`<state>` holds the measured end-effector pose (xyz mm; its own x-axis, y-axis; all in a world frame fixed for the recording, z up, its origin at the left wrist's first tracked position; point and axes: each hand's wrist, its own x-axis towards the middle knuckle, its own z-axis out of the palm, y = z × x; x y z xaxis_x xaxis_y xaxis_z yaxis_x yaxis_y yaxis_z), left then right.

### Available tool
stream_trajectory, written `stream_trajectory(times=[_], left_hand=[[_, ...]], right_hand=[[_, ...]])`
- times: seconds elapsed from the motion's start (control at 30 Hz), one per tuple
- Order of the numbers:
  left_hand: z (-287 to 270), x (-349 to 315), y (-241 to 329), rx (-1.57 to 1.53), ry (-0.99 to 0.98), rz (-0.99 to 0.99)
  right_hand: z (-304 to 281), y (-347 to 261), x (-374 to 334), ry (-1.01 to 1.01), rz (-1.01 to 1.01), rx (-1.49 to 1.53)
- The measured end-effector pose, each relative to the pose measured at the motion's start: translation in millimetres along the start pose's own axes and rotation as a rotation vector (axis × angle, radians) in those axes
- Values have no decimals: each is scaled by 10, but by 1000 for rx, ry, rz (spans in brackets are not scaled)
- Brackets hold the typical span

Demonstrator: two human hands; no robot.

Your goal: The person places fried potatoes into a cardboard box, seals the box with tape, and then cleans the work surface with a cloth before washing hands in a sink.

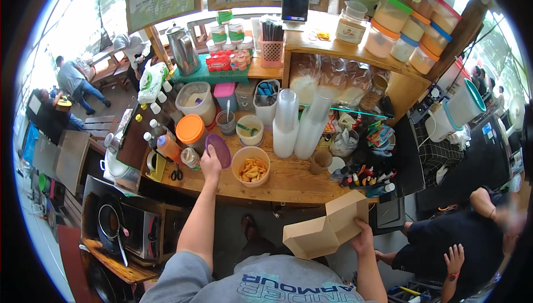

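My left hand (210, 164) grips a round purple lid (220, 151), held tilted over the wooden counter. Just right of the lid stands a clear plastic tub (240, 160) with its top uncovered. Orange-brown fried pieces (253, 171) lie inside it. Off the counter's front edge, close to my body, my right hand (362, 237) holds an unfolded brown cardboard takeaway box (327, 226) by its right side. The box's flap stands open, and I see nothing inside the part that shows. A jar with an orange lid (190, 129) is behind my left hand.
Stacked plastic cups (286, 122) stand mid-counter (294, 183). Bottles (167, 146) and scissors (176, 173) are at the left, markers (363, 176) at the right. A frying pan (110, 221) sits at lower left. Another person in black (449, 242) is close on my right.
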<state>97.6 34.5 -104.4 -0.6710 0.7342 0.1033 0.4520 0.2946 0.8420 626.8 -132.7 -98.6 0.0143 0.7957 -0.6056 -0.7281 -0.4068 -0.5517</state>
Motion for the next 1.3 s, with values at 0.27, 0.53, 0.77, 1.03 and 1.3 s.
stream_trajectory(times=[0.27, 0.53, 0.77, 1.03, 1.3], left_hand=[[-10, -630, -577, 287, 86, -192], [735, -376, -785, -311, -296, 82], [691, -354, -317, -489, -749, 24], [399, -326, -462, -637, -628, -109], [139, -347, 471, 14, -525, 872]], right_hand=[[798, 867, 1116, -250, 182, -140], [1819, 1446, 2148, -130, 344, -266], [1706, 1247, 2107, -144, 310, -187], [950, 779, 1768, -14, 367, -513], [1481, 1006, 1976, 14, 354, -910]])
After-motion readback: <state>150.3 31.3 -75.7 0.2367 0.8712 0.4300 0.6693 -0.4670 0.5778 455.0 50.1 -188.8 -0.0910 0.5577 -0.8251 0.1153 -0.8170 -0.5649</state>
